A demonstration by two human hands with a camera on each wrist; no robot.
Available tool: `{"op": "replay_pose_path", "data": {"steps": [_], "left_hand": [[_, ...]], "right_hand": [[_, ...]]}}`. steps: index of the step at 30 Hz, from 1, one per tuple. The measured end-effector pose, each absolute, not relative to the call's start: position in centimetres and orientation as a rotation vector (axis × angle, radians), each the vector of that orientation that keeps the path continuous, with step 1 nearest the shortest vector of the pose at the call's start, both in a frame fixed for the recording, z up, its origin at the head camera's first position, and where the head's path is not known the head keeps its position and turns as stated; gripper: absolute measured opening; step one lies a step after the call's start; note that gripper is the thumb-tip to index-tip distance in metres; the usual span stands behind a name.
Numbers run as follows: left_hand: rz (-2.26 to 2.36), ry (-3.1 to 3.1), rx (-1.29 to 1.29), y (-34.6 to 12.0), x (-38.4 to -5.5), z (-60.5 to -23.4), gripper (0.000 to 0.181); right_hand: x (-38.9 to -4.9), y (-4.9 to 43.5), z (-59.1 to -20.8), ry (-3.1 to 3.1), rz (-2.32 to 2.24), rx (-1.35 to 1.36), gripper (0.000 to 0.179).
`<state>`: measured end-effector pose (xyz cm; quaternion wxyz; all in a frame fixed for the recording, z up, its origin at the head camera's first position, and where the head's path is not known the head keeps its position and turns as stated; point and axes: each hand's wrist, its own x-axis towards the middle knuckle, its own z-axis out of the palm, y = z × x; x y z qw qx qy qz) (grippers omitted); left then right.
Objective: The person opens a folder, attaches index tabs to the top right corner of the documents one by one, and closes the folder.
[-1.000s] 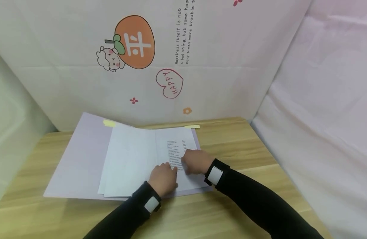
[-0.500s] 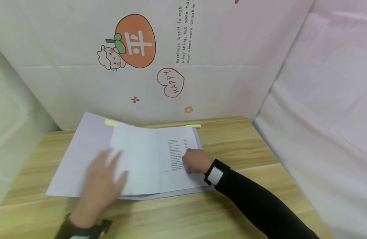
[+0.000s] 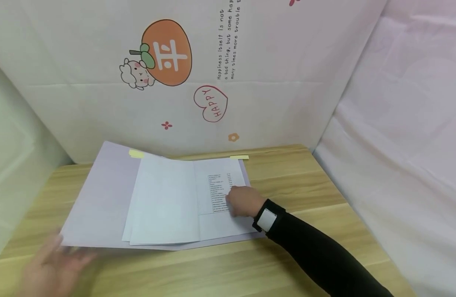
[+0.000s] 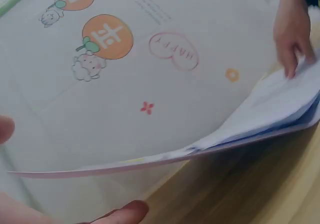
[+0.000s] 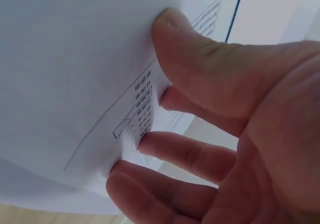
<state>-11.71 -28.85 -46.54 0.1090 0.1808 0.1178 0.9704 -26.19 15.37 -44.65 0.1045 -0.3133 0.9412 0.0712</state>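
A lilac folder (image 3: 98, 194) lies spread on the table, its left cover tilted up. Inside it are a blank white page (image 3: 165, 202) on the left and a page with a printed list (image 3: 213, 226) on the right. My left hand (image 3: 51, 266), blurred, is at the near left corner of the cover. In the left wrist view the cover's edge (image 4: 115, 170) runs between its thumb and a finger (image 4: 131, 211), which stand apart. My right hand (image 3: 245, 201) presses its fingertips on the printed page; in the right wrist view the paper (image 5: 80, 79) dents under them.
Yellow tabs (image 3: 136, 154) stick out at the top of the folder. Wood-grain table (image 3: 287, 177) extends to the right and in front. A printed white cloth (image 3: 269, 103) hangs close behind the table, with pale cloth (image 3: 406, 123) along the right side.
My left hand has left the printed page, swept left across the blank page and come to the cover's near left corner. The right hand has stayed pressed on the printed page.
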Motion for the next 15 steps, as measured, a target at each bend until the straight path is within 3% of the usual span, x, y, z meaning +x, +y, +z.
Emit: {"op": "replay_pose_path", "data": {"steps": [2, 7, 15], "left_hand": [[2.706, 0.292, 0.658, -27.9, -12.3, -46.9, 0.059], [2.761, 0.543, 0.594, -26.1, -12.6, -46.3, 0.053], [2.812, 0.686, 0.506, -25.6, -12.3, -45.5, 0.051]], "right_hand": [[-26.2, 15.4, -44.6, 2.774, 0.202, -0.920, 0.016], [-26.2, 15.2, -44.6, 2.799, 0.202, -0.857, 0.026], [-23.4, 11.7, -44.7, 2.875, 0.045, -0.907, 0.013]]}}
